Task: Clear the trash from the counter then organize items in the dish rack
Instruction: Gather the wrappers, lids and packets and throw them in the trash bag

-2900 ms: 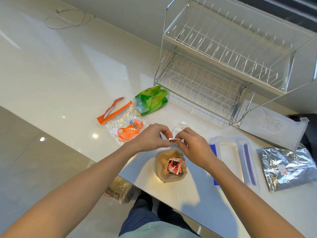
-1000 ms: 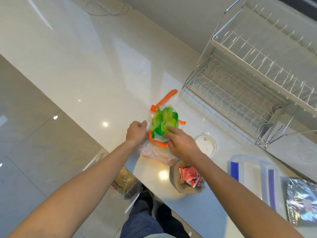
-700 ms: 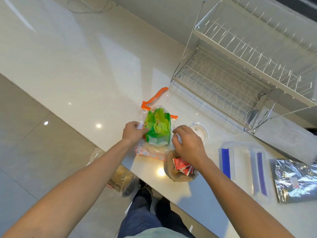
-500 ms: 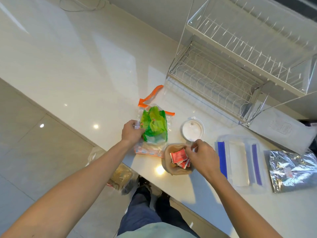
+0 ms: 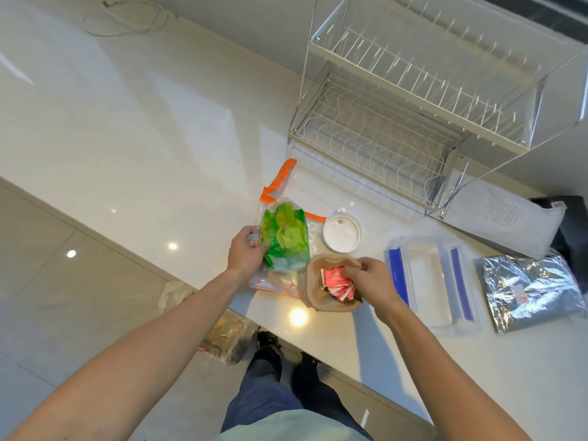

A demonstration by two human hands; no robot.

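A crumpled green wrapper [image 5: 284,238] lies on top of a clear bag with orange strips [image 5: 280,283] near the counter's front edge. My left hand [image 5: 246,251] pinches the left side of that pile. Beside it stands a brown paper cup [image 5: 321,300] stuffed with red sachets [image 5: 332,278]. My right hand [image 5: 370,281] grips the cup's far rim, fingers over the sachets. A white round lid [image 5: 343,234] lies just behind the cup. The two-tier wire dish rack [image 5: 413,100] stands at the back, with nothing on it.
A clear container lid with blue clips [image 5: 429,278] lies right of the cup, then a silver foil bag [image 5: 531,291] and a white pouch [image 5: 506,221] by the rack's foot. A bag of trash [image 5: 229,335] sits on the floor below the counter edge. A white cable [image 5: 127,17] lies far left.
The green wrapper was moved onto the clear orange bag. My right hand left that pile and went right to the paper cup. My left hand stayed on the pile.
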